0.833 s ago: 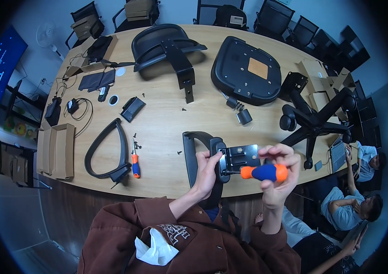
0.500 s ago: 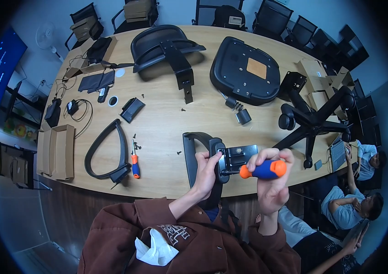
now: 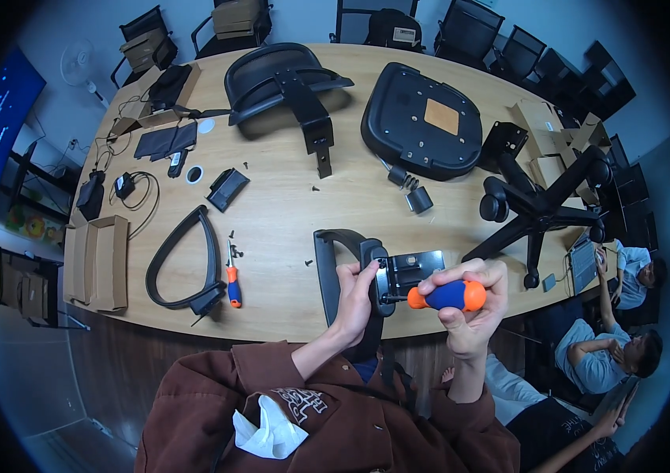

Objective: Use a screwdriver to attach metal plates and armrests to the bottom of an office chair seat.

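Observation:
At the table's near edge, my left hand (image 3: 354, 306) is closed on a black chair armrest (image 3: 325, 272), its thumb pressing by a metal bracket (image 3: 418, 262) that lies against the armrest's mount. My right hand (image 3: 477, 311) grips the handle of a screwdriver (image 3: 449, 296) with a blue and orange grip. The screwdriver's shaft points left, and its tip is at the lower part of the bracket, though the screw itself is too small to make out. A second black armrest (image 3: 153, 264) lies to the left, beside another blue and orange screwdriver (image 3: 233, 285).
Farther back are a chair backrest (image 3: 272, 79) and an upturned seat (image 3: 398, 118). A five-legged chair base (image 3: 544, 217) stands at right. Loose screws (image 3: 238, 252) lie by the second screwdriver. An open cardboard box (image 3: 98, 264) is at left. Two people (image 3: 587, 355) sit at right.
My right hand has turned on the screwdriver: the thumb now presses on the handle from below, and the handle has shifted slightly left. My left hand stays on the armrest.

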Action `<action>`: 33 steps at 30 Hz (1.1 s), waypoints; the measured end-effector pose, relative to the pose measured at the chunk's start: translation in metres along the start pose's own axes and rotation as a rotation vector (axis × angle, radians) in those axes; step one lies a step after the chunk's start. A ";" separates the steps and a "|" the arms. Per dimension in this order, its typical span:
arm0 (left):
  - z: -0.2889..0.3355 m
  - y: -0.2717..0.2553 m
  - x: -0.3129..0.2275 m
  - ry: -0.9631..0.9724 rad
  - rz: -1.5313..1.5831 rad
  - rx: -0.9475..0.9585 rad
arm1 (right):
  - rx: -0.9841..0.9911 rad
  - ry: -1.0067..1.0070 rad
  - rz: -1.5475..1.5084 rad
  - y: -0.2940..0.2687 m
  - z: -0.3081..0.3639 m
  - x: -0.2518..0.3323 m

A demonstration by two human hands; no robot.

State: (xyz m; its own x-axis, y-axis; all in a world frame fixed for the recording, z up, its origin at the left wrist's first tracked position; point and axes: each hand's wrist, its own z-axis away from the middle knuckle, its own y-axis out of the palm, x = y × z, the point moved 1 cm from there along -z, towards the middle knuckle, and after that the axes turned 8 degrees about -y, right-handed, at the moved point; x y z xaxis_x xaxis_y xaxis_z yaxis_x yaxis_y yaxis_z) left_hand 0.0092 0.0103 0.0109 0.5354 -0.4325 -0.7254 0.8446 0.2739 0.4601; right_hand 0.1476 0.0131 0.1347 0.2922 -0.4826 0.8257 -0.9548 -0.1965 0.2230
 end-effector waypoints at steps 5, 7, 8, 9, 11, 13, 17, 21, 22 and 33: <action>0.000 -0.003 0.005 0.040 -0.040 -0.030 | -0.110 -0.116 0.233 -0.011 0.007 -0.002; 0.005 -0.003 0.002 -0.007 0.028 0.038 | -0.099 -0.151 0.364 -0.018 0.009 -0.003; 0.006 -0.002 0.001 -0.006 0.028 0.036 | -0.098 -0.151 0.362 -0.016 0.009 -0.002; 0.007 -0.002 0.000 -0.017 0.037 0.052 | -0.106 -0.117 0.370 -0.012 0.007 0.000; 0.010 0.002 -0.003 -0.031 0.045 0.074 | -0.118 -0.085 0.383 -0.007 0.005 -0.001; 0.013 0.006 -0.006 -0.046 0.042 0.117 | -0.080 -0.003 0.028 -0.003 0.001 -0.005; 0.011 0.006 -0.003 -0.004 0.012 0.101 | 0.006 -0.075 -0.222 0.011 -0.009 -0.008; 0.012 0.004 -0.006 -0.041 0.052 0.073 | 0.329 0.118 -0.475 -0.004 -0.017 0.004; 0.012 0.004 -0.006 -0.049 0.067 0.060 | 0.327 0.118 -0.474 -0.004 -0.019 0.004; 0.017 0.003 -0.003 0.062 0.041 0.022 | -0.054 0.042 -0.433 0.010 -0.001 -0.007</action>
State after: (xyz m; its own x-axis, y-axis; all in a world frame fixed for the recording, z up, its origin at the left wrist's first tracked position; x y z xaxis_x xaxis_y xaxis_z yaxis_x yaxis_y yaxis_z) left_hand 0.0103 -0.0021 0.0227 0.5689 -0.3673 -0.7358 0.8222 0.2712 0.5004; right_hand 0.1359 0.0154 0.1322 0.6645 -0.3301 0.6704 -0.7468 -0.3271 0.5790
